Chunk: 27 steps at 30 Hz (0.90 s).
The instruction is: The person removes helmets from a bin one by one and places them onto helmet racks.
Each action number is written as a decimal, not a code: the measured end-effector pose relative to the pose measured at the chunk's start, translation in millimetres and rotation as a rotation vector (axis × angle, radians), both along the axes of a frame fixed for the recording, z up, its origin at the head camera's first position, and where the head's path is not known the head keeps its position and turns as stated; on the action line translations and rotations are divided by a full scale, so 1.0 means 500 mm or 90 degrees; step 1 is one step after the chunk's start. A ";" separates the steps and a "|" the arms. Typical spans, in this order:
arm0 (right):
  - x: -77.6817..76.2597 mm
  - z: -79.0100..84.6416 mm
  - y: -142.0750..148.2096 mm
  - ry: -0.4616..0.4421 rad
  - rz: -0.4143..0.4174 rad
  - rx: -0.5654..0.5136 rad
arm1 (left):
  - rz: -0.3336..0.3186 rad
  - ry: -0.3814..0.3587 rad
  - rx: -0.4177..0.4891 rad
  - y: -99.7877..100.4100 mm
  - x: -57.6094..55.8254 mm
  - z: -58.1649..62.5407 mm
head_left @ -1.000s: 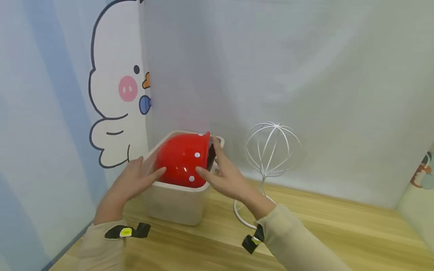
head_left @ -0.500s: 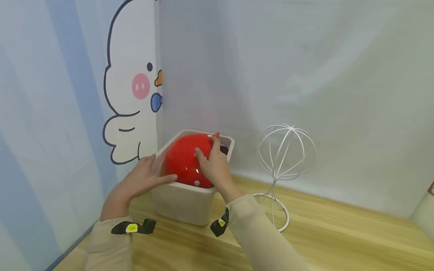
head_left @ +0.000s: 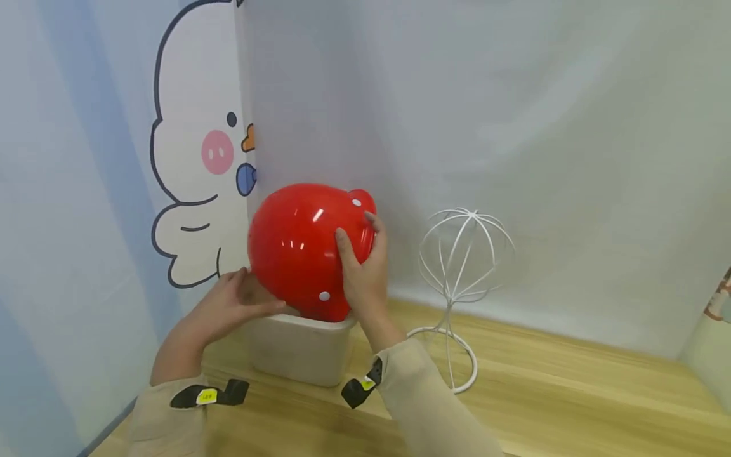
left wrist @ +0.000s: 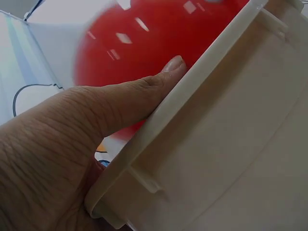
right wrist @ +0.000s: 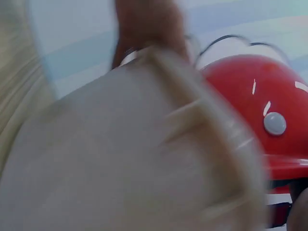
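Observation:
A shiny red helmet with light round rivets is tilted at the mouth of an off-white plastic bin, most of its dome above the rim. My right hand grips the helmet at its right edge, thumb over the shell. At the bin's near left corner, my left hand holds the rim, its thumb lying over the edge in the left wrist view. Dark straps show beneath the helmet in the right wrist view. The inside of the bin is mostly hidden.
To the right of the bin stands a white wire stand with a round cage top and a ring base. A pale curtain hangs behind the wooden table. On the left is a blue-striped wall with a cartoon bird.
My right hand has moved onto the helmet's edge and taken hold. The helmet has risen from inside the bin and tilted. My left hand has stayed at the bin's corner.

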State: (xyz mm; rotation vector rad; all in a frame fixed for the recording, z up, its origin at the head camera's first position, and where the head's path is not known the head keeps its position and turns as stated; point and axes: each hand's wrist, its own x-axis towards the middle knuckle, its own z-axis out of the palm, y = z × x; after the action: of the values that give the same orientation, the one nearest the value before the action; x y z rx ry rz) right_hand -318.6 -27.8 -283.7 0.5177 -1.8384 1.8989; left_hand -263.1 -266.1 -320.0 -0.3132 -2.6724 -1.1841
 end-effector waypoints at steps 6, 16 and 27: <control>0.083 0.057 0.055 0.190 0.045 -0.257 | 0.051 -0.050 -0.036 -0.012 0.020 0.003; 0.162 0.095 0.140 0.255 0.118 -0.371 | 0.047 -0.047 -0.064 -0.070 0.031 0.020; 0.100 0.087 0.244 0.200 0.021 -0.521 | 0.061 -0.042 -0.145 -0.122 0.032 0.019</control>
State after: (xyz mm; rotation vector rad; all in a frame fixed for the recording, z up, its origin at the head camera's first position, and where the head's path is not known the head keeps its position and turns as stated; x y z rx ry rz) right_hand -268.5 94.2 -240.4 0.5059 -0.7543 2.2134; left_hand -247.3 -327.1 -310.3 -0.1804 -2.8493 -0.8800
